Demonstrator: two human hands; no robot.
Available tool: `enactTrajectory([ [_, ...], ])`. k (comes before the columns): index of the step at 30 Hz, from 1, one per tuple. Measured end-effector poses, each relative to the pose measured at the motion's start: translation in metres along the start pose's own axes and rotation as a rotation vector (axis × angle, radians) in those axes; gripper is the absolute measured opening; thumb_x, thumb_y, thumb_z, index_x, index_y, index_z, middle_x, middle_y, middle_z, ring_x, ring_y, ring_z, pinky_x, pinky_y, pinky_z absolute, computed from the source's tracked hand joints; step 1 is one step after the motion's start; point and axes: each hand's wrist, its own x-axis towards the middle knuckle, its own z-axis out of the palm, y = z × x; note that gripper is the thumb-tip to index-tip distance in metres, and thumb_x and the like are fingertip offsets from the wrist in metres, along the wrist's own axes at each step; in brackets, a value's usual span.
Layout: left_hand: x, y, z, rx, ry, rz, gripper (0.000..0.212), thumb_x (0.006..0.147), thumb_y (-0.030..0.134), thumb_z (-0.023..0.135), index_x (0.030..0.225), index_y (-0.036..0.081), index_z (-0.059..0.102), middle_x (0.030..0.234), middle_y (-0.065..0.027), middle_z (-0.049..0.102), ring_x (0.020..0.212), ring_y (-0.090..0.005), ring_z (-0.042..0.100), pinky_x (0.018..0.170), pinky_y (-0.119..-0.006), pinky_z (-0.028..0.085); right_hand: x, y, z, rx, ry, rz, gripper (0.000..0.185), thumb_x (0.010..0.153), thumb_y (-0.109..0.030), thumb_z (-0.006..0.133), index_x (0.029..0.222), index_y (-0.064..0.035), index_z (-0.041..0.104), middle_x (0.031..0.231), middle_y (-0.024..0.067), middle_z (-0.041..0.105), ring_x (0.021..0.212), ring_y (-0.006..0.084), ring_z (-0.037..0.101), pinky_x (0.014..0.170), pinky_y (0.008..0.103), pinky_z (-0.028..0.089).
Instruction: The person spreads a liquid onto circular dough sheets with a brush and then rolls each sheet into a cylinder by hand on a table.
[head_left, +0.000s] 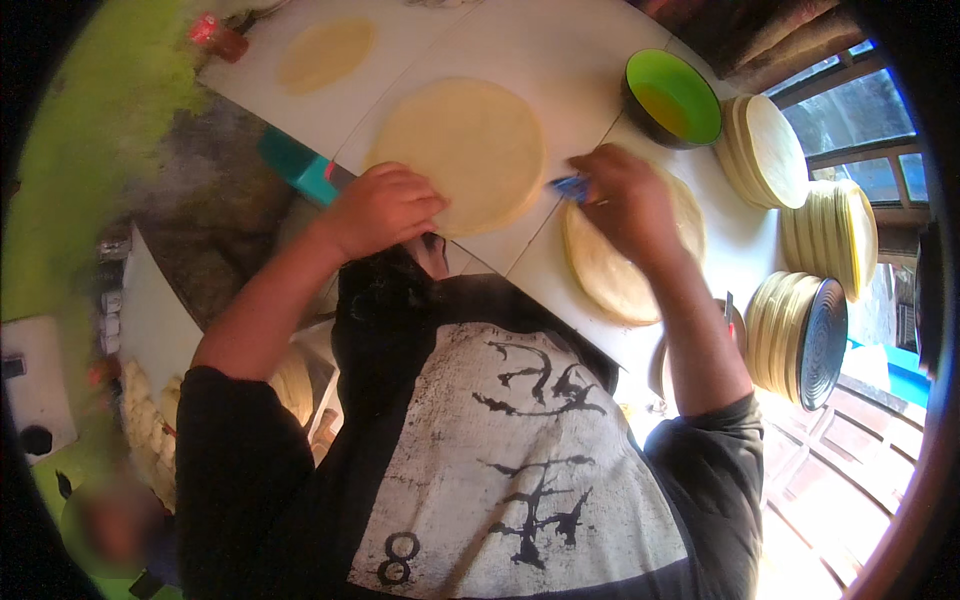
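A large round sheet of flat dough (465, 154) lies on the white tiled table in front of me. My left hand (390, 202) is at its near left edge, fingers bent; whether they pinch the dough is hidden. In my right hand (626, 195) is a small blue object (570, 187), blurred, perhaps a brush or a piece of plastic. That hand is above a stack of round dough sheets (615, 277), right of the large sheet. Beyond it stands a bowl, green inside and dark outside (664, 97), with yellowish liquid in the bottom.
Several stacks of round flatbreads (776, 154) line the table's right side, one against a dark ridged disc (821, 345). Another dough sheet (328, 56) lies far left. A red-capped jar (221, 39) stands at the corner. A teal object (300, 169) is by the table edge. Another person (112, 525) is lower left.
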Motion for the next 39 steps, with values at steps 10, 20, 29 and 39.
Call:
enactTrajectory([
  [10, 0.006, 0.006, -0.002, 0.166, 0.104, 0.164, 0.038, 0.085, 0.023, 0.073, 0.121, 0.013, 0.075, 0.098, -0.0008, 0.072, 0.099, -0.0204, 0.072, 0.112, -0.051, 0.049, -0.028, 0.025, -0.052, -0.028, 0.065, 0.339, 0.03, 0.084, -0.008, 0.077, 0.113, -0.0109, 0.076, 0.11, 0.0117, 0.071, 0.092, 0.0349, 0.072, 0.079, 0.0436, 0.058],
  [20, 0.001, 0.007, -0.003, 0.002, 0.123, 0.079, 0.057, 0.084, 0.014, 0.084, 0.138, 0.009, 0.067, 0.095, -0.0093, 0.07, 0.09, -0.0287, 0.071, 0.094, -0.049, 0.057, 0.0, -0.057, 0.036, -0.02, -0.165, 0.023, 0.017, 0.081, -0.018, 0.076, 0.096, -0.011, 0.072, 0.091, 0.0116, 0.068, 0.079, 0.0373, 0.07, 0.074, 0.0491, 0.058],
  [29, -0.002, 0.005, 0.011, -0.144, 0.219, -0.034, 0.06, 0.085, 0.016, 0.085, 0.141, 0.011, 0.063, 0.088, -0.0124, 0.062, 0.079, -0.0327, 0.065, 0.071, -0.047, 0.054, 0.017, -0.084, 0.093, -0.096, -0.231, -0.091, 0.014, 0.08, -0.022, 0.076, 0.089, -0.0128, 0.07, 0.089, 0.0099, 0.069, 0.076, 0.0339, 0.071, 0.072, 0.045, 0.057],
  [39, -0.004, -0.006, 0.003, -0.017, 0.19, 0.035, 0.033, 0.078, 0.017, 0.076, 0.109, 0.005, 0.073, 0.107, -0.0106, 0.072, 0.098, -0.0308, 0.068, 0.088, -0.045, 0.055, 0.029, -0.076, 0.099, -0.121, -0.304, -0.083, 0.011, 0.085, -0.022, 0.072, 0.09, -0.0126, 0.071, 0.091, 0.01, 0.071, 0.082, 0.0332, 0.073, 0.078, 0.0445, 0.058],
])
